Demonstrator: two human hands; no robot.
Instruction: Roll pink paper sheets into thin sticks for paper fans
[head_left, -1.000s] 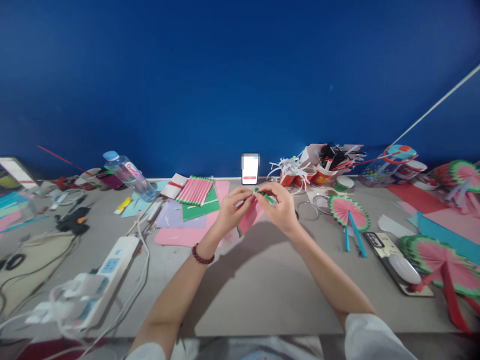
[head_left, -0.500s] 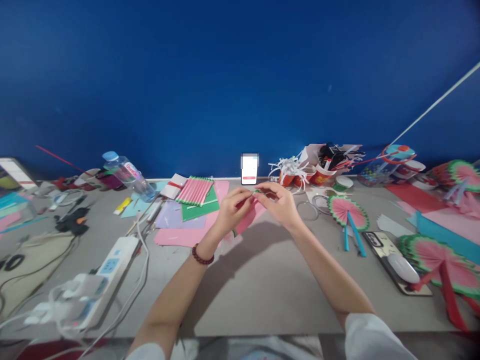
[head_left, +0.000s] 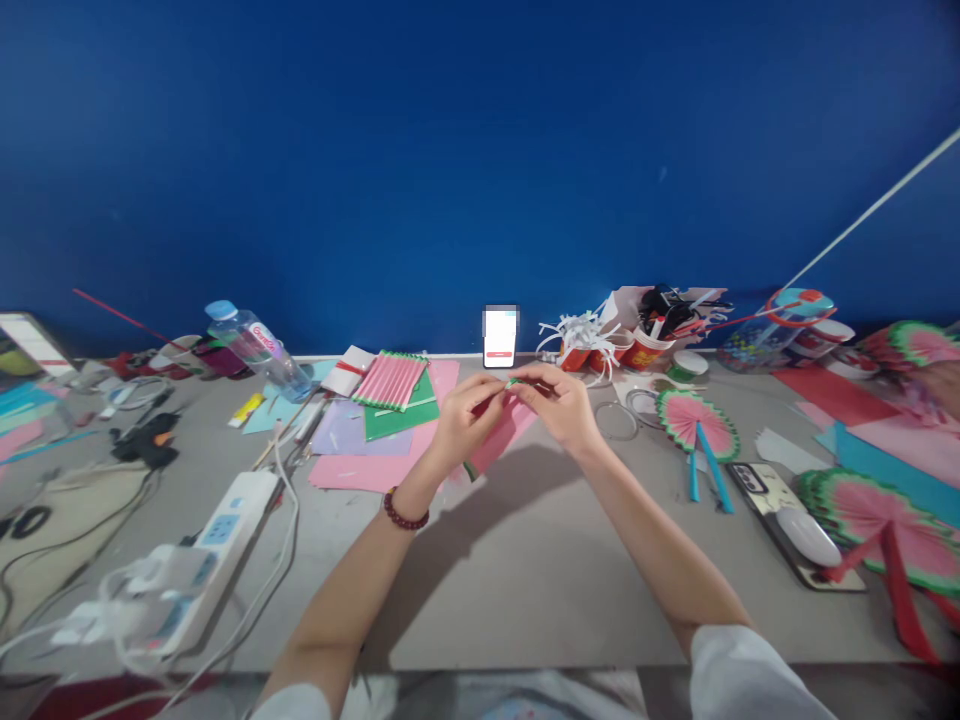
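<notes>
My left hand point(head_left: 474, 408) and my right hand point(head_left: 556, 405) meet over the middle of the table, fingertips pinched together. Between them is a sheet of pink paper point(head_left: 504, 438) with a green edge, hanging below the fingers. Most of its upper edge is hidden by my fingers. Left of my hands, a pleated pink paper with green ends point(head_left: 391, 380) lies on green paper point(head_left: 424, 412), over purple paper point(head_left: 341, 428) and pink sheets. A lit phone point(head_left: 499, 338) stands against the blue wall just beyond my fingertips.
On the left are a power strip point(head_left: 217, 560) with cables and a tilted water bottle point(head_left: 259, 348). To the right lie watermelon-coloured paper fans point(head_left: 696, 425), a phone point(head_left: 776, 515) with a white mouse point(head_left: 806, 535), and paper cups point(head_left: 646, 350). Another person's blurred hand point(head_left: 937, 388) shows at the right edge.
My hands stay nearly in place, with the pink paper shifted slightly between them. At the far right edge, another person's hand has come into view by the fan.
</notes>
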